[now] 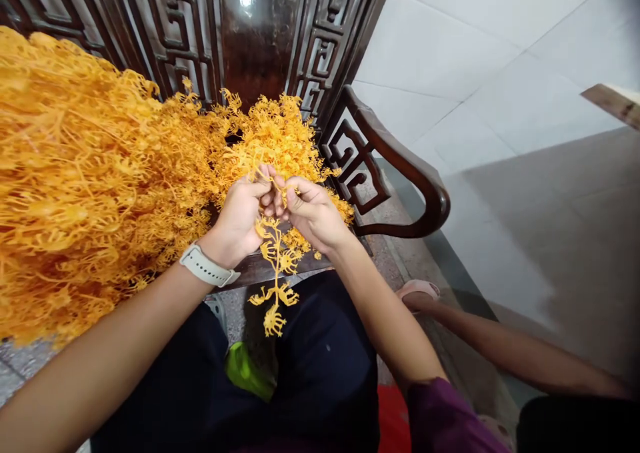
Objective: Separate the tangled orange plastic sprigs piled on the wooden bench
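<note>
Between my two hands is an orange-yellow plastic flower sprig point(276, 266), its branched lower end hanging down over the gap between my knees. My left hand point(245, 213), with a pale watch strap at the wrist, pinches the stem from the left. From the right, the thumb and fingers of my right hand point(315, 213) close on a small upper part of the same sprig. The fingertips of both hands nearly meet. Just behind them lies a pile of similar orange sprigs point(280, 130) on the dark wooden bench point(260, 266).
A much larger heap of orange sprigs point(90, 180) fills the left side. The bench's carved armrest point(435, 200) curves out at the right beside a white tiled wall point(450, 53). Another person's leg point(500, 340) reaches in at the lower right. Something bright green point(247, 370) shows between my legs.
</note>
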Action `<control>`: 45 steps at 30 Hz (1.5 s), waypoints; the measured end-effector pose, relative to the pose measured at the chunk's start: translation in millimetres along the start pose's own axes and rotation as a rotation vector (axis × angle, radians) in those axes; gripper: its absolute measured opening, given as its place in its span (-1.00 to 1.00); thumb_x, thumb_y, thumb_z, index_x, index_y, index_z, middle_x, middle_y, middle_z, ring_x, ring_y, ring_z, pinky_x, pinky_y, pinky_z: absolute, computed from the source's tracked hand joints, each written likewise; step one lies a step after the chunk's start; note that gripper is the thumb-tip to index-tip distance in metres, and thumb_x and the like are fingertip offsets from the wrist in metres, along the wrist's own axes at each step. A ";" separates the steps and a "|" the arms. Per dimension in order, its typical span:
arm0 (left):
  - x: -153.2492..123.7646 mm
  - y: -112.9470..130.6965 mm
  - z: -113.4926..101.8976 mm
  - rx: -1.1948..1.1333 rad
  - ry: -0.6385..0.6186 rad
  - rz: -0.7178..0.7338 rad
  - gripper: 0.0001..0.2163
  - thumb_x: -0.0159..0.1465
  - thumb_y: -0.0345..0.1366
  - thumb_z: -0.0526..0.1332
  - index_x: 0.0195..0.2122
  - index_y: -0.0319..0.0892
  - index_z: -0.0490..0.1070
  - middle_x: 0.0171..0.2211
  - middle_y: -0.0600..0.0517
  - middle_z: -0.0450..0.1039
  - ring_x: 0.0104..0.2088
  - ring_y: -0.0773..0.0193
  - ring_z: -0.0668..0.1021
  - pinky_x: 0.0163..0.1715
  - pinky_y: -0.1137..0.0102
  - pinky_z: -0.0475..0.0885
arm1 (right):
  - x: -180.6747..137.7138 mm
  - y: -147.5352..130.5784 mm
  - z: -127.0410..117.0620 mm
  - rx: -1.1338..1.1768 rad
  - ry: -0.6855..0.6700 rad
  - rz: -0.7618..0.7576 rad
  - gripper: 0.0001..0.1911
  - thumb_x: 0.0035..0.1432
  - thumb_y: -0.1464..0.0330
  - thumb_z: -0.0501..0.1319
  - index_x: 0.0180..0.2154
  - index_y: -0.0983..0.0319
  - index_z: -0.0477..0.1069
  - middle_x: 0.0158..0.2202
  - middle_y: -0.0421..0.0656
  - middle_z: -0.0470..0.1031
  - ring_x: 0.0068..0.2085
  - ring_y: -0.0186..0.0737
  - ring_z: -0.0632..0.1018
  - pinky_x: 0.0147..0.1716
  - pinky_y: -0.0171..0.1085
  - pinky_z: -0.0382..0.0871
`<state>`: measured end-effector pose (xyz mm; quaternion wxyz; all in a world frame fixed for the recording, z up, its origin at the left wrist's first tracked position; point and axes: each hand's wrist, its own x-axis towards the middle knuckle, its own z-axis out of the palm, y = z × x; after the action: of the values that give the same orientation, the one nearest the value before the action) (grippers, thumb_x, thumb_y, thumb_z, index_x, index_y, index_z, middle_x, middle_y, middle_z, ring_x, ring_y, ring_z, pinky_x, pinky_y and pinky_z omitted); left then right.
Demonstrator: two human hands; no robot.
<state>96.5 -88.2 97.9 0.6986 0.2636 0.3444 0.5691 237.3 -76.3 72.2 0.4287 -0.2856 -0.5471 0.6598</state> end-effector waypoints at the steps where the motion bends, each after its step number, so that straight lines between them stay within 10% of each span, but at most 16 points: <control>1: 0.9 1.7 -0.9 -0.011 0.019 0.008 -0.88 0.16 -0.51 0.17 -0.45 -0.17 0.35 -0.68 0.18 0.19 -0.72 0.43 0.30 -0.65 0.52 0.32 | 5.5 0.2 1.4 0.016 -0.030 0.003 -0.56 0.16 -0.02 0.48 -0.36 0.15 0.41 -0.38 -0.24 0.44 -0.32 -0.27 0.50 -0.31 -0.26 0.39; 26: -4.8 14.3 8.3 0.247 -0.043 0.116 -0.81 0.15 -0.53 0.16 -0.36 -0.09 0.20 -0.54 0.15 0.09 -0.60 0.39 0.17 -0.57 0.45 0.19 | 14.3 -6.2 -37.6 -0.008 -0.484 -0.170 -0.48 0.24 -0.14 0.35 -0.41 0.16 0.43 -0.43 -0.19 0.45 -0.37 -0.22 0.49 -0.30 -0.13 0.48; 33: 25.1 11.0 -15.5 0.258 0.085 0.108 -0.87 0.36 -0.21 0.38 -0.20 -0.06 0.45 -0.34 0.12 0.52 -0.61 0.50 0.30 -0.62 0.45 0.21 | 12.8 15.9 -100.2 -0.857 -0.099 -0.019 -0.93 0.28 0.39 0.31 -0.24 0.20 0.61 -0.47 -0.21 0.51 -0.41 -0.24 0.45 -0.27 -0.17 0.36; 37: 40.4 7.6 -29.5 0.244 0.146 0.046 -0.77 0.34 -0.10 0.42 -0.25 -0.12 0.49 -0.43 0.11 0.47 -0.62 0.51 0.32 -0.67 0.52 0.21 | 5.0 28.0 -131.8 -1.257 -0.135 0.141 -0.62 0.09 0.63 0.23 -0.13 0.20 0.67 -0.34 -0.10 0.61 -0.28 -0.14 0.52 -0.17 -0.14 0.39; 45: 41.8 6.8 -23.6 0.052 0.117 0.036 -0.50 0.47 0.19 0.09 -0.31 -0.14 0.51 -0.44 -0.02 0.58 -0.63 0.40 0.43 -0.64 0.48 0.37 | -9.4 -13.3 -57.1 -0.932 -0.159 -0.073 -0.62 0.50 0.14 0.13 -0.02 0.27 0.56 -0.17 -0.08 0.62 -0.20 -0.20 0.54 -0.12 -0.20 0.36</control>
<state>78.7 -46.5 80.7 0.6597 0.2543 0.3947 0.5869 293.4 -56.9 70.7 0.2348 -0.3768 -0.8256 0.3484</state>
